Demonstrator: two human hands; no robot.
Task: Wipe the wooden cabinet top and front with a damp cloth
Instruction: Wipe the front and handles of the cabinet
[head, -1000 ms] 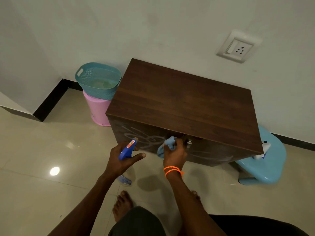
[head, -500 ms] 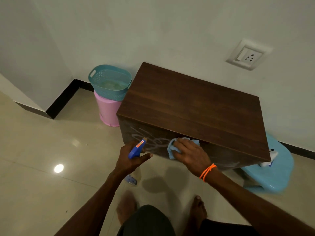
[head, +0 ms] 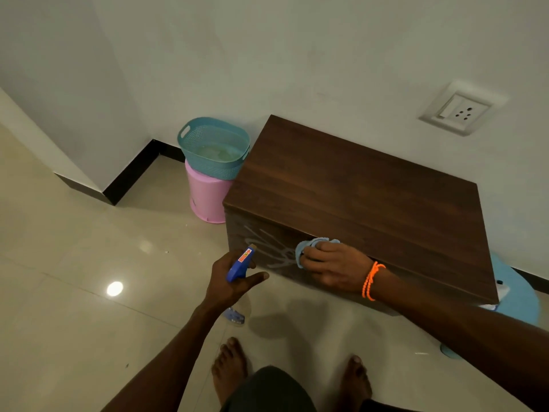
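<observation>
We are pressing the cloth (head: pixel 309 248) under our right hand (head: pixel 335 267) onto the cabinet (head: pixel 356 185) front, our left hand (head: pixel 230 282) gripping the spray bottle (head: pixel 239 264) just beside it, with pale streaks (head: pixel 267 245) between the hands left to wipe and the top seemingly clean.

We see pale plain walls (head: pixel 297 55) meeting in a corner, edged by a black skirting (head: pixel 130 176). The floor (head: pixel 74 292) is glossy beige tile, carrying one bright reflection of a lamp (head: pixel 115 289). A white socket plate (head: pixel 459 110) sits on the wall. In the corner a teal basket (head: pixel 212 150) rests on a pink bin (head: pixel 205 197).
</observation>
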